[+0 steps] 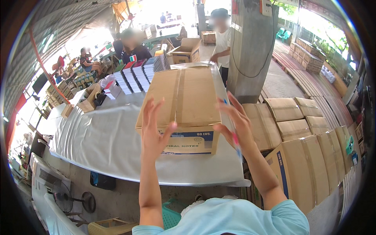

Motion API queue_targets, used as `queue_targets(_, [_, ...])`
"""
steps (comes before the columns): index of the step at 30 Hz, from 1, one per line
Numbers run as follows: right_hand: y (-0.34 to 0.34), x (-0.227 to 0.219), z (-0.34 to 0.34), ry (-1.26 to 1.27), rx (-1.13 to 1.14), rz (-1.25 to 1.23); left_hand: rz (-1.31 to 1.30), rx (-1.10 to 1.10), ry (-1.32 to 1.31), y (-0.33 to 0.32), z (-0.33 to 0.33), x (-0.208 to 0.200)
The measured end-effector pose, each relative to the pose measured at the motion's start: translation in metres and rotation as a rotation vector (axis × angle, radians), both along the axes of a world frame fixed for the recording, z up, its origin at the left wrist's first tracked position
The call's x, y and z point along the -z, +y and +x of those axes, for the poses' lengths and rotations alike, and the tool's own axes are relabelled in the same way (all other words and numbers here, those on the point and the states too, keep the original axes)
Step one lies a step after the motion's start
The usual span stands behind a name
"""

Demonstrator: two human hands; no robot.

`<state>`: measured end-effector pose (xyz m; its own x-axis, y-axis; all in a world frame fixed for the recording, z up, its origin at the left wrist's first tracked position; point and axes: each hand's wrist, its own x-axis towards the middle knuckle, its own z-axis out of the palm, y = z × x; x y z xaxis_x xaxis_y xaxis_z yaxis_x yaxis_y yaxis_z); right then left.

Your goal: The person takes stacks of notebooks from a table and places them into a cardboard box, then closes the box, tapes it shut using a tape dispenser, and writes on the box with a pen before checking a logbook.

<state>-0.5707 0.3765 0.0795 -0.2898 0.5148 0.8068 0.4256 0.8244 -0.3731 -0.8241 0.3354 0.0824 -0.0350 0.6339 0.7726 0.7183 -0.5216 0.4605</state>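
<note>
A large brown cardboard box stands on the silver-covered table, its top flaps closed and a strip of tape running down the middle seam. Printed blue bands mark its near side. My left hand is at the box's near left corner, fingers spread and thumb pointing inward. Near the right edge of the box is my right hand, its fingers also apart. Neither hand grips anything; whether the fingertips touch the cardboard I cannot tell.
Stacks of notebooks stand behind the box, near an open carton. Taped cartons are piled at my right beside a concrete pillar. A person in white and another in dark clothing are across the table. A fan stands lower left.
</note>
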Motion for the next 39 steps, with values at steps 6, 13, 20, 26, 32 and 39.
queue_targets(6, [0.113,0.055,-0.087,-0.155,0.238,-0.178,-0.372,-0.351,0.419,0.127,-0.023,0.052])
queue_targets(13, [0.125,0.069,-0.081,-0.487,0.196,-0.415,-0.607,-0.273,0.430,0.135,-0.023,0.064])
queue_targets(20, [0.127,0.070,-0.078,-0.458,0.172,-0.420,-0.615,-0.258,0.378,0.133,-0.023,0.062])
queue_targets(26, [0.125,0.067,-0.075,-0.452,0.154,-0.430,-0.612,-0.270,0.337,0.135,-0.025,0.064])
queue_targets(32, [0.127,0.068,-0.073,-0.453,0.158,-0.451,-0.616,-0.269,0.320,0.136,-0.023,0.063])
queue_targets(39, [0.126,0.066,-0.072,-0.464,0.113,-0.469,-0.602,-0.264,0.305,0.136,-0.025,0.065])
